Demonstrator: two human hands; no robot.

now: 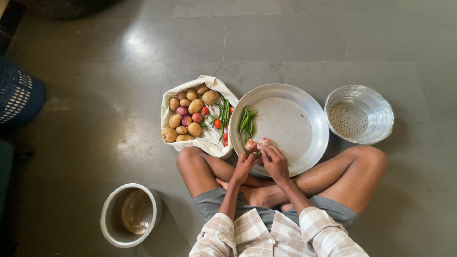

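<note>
Setting: a person sits cross-legged on a grey tiled floor (304, 43), seen from above, knees spread to either side.

Left hand (245, 164): fingers curled, tips pinching a small reddish onion (251, 144) at the near rim of the plate.

Right hand (275, 162): fingers bent in against the same onion from the other side — the two hands meet over it, close together. A pale bit (264, 141) shows at the fingertips; it looks like skin or a peeled face, though I cannot tell which.

Plate (285, 126): a wide steel one, just ahead of the crossed shins. Its middle is bare; a few green chillies (247, 121) lie along its left edge, just beside the hands.

Bag (212, 143): white cloth, open, touching the plate's left side, holding potatoes (195, 105), more small onions, tomatoes (217, 123) and more chillies.

Colander (359, 114): steel, to the right of the plate, near but apart from it.

Pot (129, 214): steel, by the left knee, with what looks like cloudy water inside.

Step in hand: by the look of it, peeling the onion over the plate — early on, since the plate holds little.

Next move calls for: a firm left-hand pinch while the right fingertips lift the loose skin, without letting the small bulb slip.
</note>
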